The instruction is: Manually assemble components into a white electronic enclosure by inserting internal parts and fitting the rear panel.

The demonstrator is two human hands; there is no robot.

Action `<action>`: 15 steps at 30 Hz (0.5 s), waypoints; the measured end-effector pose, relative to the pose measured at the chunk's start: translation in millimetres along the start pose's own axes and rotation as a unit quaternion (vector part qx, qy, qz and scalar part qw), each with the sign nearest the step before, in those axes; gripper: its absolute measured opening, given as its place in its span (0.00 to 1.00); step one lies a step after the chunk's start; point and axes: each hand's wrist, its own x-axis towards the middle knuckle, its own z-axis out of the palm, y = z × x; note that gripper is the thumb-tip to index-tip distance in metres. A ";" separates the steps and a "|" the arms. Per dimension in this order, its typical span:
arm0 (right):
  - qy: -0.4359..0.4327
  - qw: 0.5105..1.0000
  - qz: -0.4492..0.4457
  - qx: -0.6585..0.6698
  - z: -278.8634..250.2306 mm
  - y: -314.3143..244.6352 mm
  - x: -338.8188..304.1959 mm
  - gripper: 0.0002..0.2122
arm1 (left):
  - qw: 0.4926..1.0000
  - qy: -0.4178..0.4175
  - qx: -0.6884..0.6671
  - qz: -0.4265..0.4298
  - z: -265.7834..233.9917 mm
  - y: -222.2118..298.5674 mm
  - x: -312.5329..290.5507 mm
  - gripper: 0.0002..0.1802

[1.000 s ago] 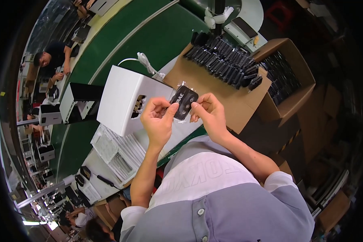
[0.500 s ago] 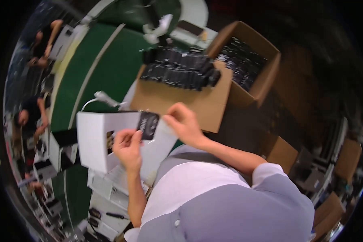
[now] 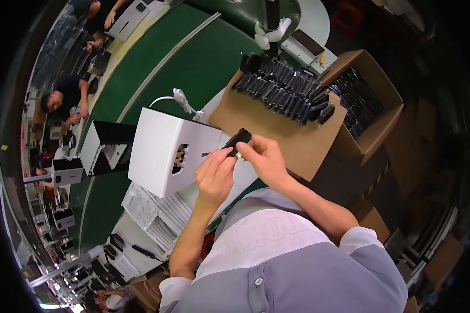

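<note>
Both hands meet in front of me over a small black flat piece with a light printed or metal spot near its lower edge. My left hand pinches its near left end, fingertips together. The thumb and bent fingers of my right hand grip its right side. The fingers hide part of the piece, so I cannot tell its exact kind. Just left stands a white box-shaped housing, with a cutout in its side showing small parts inside. A white cable with a plug lies behind it.
Several black parts lie in rows on a cardboard sheet, beside an open carton full of similar pieces. A green conveyor curves along the left, carrying more housings. White stacked panels lie nearby. People work across the conveyor.
The black piece, earlier held face-up by my left hand with my right hand apart, is now tilted and gripped by both hands. The view has shifted, moving the scene rightward.
</note>
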 end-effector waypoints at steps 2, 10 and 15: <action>-0.005 0.999 0.021 0.025 -2.1 -0.5 -0.1 0.14 | 1.000 0.000 0.007 -0.002 -5.9 -4.6 -6.2 0.12; 0.007 0.984 0.080 0.161 1.8 -2.4 4.3 0.14 | 0.999 0.007 -0.032 -0.043 -24.9 -16.7 -20.9 0.13; 0.015 0.946 0.155 0.285 11.8 -5.3 -2.4 0.12 | 0.998 0.019 -0.032 -0.043 -28.8 -21.7 -25.2 0.13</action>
